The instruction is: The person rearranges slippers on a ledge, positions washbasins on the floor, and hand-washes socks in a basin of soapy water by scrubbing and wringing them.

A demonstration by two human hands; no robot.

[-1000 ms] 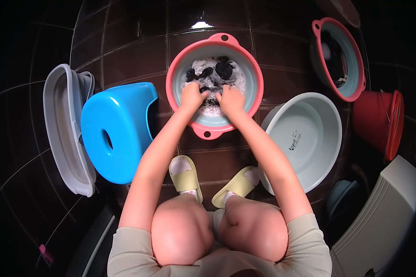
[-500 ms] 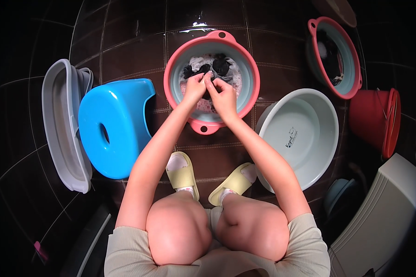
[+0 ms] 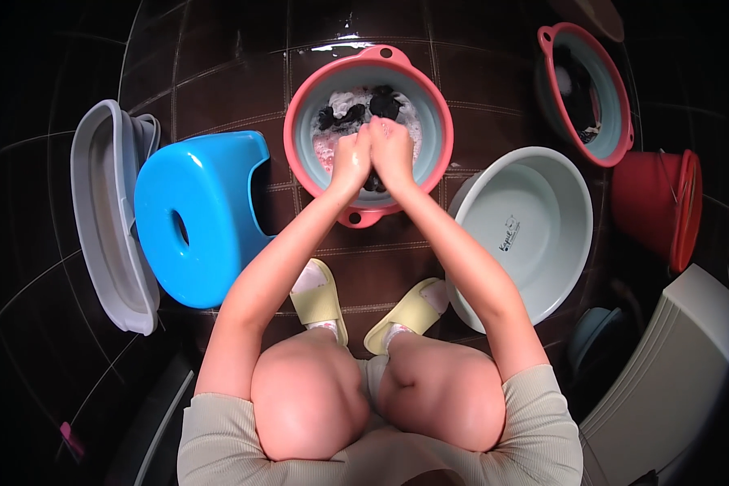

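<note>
Over a round basin with a pink rim and grey-blue wall, my left hand and my right hand are closed and pressed together, knuckles up. A dark piece of cloth shows below and between my wrists, gripped in both hands; most of it is hidden by them. In the basin, foamy, pinkish water holds several small wet pieces of laundry: a bundled black cloth and a whitish cloth lie beyond my fingers. Suds cling to the back of my left hand.
A blue stool and a grey collapsible tub stand left. On the right are a pale grey basin, another pink-rimmed basin with dark laundry, a red bucket and a beige box-shaped thing. My slippered feet are on dark tiles.
My hands have turned from fingertips meeting, with fingers partly spread, to two closed fists side by side. The view has shifted slightly, so the surroundings sit a little higher.
</note>
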